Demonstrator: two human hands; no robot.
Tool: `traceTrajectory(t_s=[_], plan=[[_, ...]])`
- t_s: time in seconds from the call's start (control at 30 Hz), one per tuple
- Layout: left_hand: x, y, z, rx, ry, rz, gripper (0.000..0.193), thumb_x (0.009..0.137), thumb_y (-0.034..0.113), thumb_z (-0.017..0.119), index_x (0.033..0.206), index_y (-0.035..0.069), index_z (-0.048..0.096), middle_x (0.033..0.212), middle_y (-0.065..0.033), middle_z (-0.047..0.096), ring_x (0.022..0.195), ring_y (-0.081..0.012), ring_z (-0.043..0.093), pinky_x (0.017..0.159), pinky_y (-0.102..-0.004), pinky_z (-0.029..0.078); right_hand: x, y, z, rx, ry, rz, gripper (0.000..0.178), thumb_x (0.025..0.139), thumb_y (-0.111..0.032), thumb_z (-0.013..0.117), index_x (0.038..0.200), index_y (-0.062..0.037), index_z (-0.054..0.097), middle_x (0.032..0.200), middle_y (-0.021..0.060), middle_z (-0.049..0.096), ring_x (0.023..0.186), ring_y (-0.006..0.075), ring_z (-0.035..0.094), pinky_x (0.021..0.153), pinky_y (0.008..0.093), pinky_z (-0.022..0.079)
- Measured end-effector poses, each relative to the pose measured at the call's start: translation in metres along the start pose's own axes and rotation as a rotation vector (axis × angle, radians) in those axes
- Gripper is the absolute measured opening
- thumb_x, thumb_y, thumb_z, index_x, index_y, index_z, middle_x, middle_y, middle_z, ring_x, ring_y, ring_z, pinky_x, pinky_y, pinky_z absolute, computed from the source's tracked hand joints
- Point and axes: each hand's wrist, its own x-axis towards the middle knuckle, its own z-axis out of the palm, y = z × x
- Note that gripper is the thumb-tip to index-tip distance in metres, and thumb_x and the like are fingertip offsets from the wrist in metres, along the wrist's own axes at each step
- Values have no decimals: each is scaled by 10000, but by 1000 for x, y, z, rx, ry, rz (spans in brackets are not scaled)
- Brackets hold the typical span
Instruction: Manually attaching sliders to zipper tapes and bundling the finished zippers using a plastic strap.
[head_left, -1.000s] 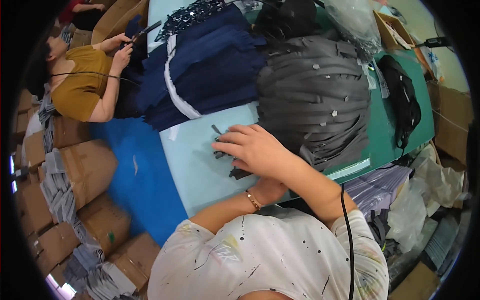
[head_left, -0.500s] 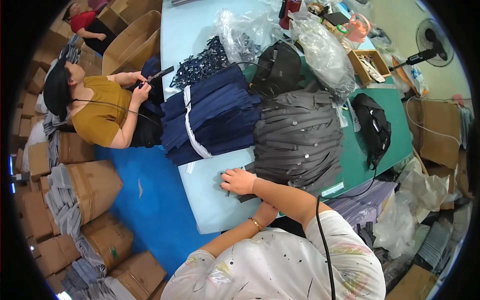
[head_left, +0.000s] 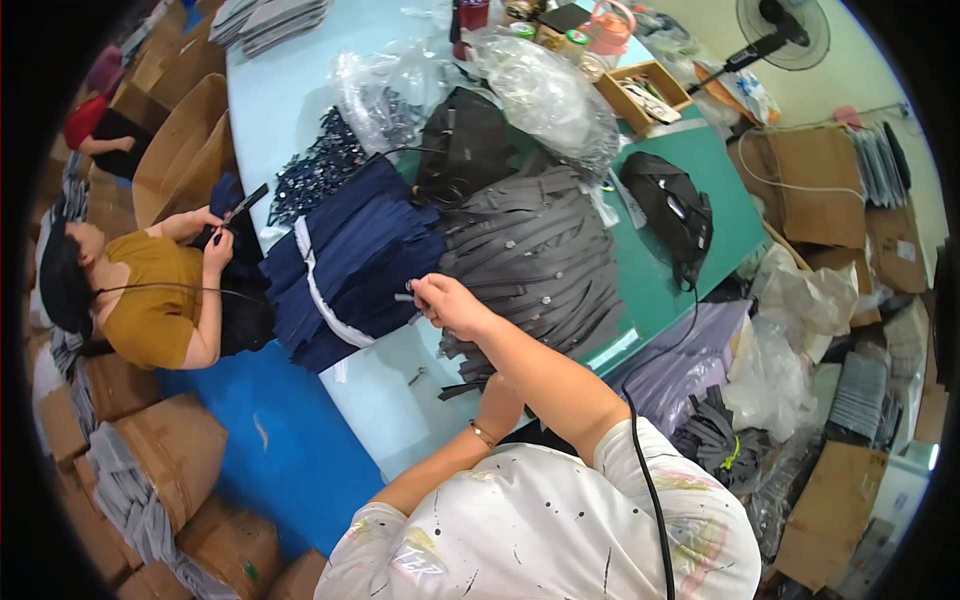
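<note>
My right hand (head_left: 450, 305) is closed, with a small light grey piece (head_left: 404, 297) sticking out from its fingertips, too small to name. It hangs over the near edge of the piles, between the dark blue zipper strips (head_left: 375, 245) and the grey zipper strips (head_left: 535, 260). Below my right forearm, my left hand (head_left: 500, 402) is by the near end of the grey strips; its fingers are hidden. Some dark grey strip ends (head_left: 460, 388) lie beside it. A small metal piece (head_left: 418, 376) rests on the pale blue tabletop (head_left: 375, 400).
A white band (head_left: 318, 280) crosses the blue pile. Behind are small dark pieces (head_left: 325, 165), plastic bags (head_left: 550, 90) and a black bag (head_left: 465, 140). Another black bag (head_left: 670, 215) lies on the green mat (head_left: 725, 210). A co-worker (head_left: 150, 290) stands at left, holding a dark tool.
The view has shifted. My right hand has lifted off the tabletop and moved away from me toward the piles, with a small piece now showing at its fingertips. My left hand stays low.
</note>
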Motion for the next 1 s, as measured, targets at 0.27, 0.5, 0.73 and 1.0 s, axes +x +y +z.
traceTrajectory(t_s=[0.27,0.5,0.73,1.0], plan=[[-8,-11,-13,314,43,306,238,743,110,538,977,78,563,1086,-103,516,1079,-273,467,845,-393,413,-28,-40,-21,352,18,61,202,922,-271,506,820,-111,438,707,-2,464,497,38,334,380,172,221],[-14,-12,-35,418,-68,377,328,750,117,531,1076,107,565,1234,-83,477,1137,-280,451,927,-404,386,-54,-71,-69,729,8,104,197,894,-227,560,872,-81,429,760,31,455,503,42,303,369,158,200],[-18,-17,-45,381,-92,458,206,715,118,569,905,103,647,1085,-31,589,1028,-228,509,861,-358,406,-99,-88,-133,870,-45,-1,189,896,-217,556,859,-82,429,744,26,456,507,40,319,363,154,211],[-5,-2,-47,292,-191,171,160,685,93,570,825,72,642,996,-26,619,943,-242,515,804,-378,410,-160,-93,-209,783,139,-12,199,878,-226,578,876,-61,465,776,47,484,494,41,353,350,146,222]])
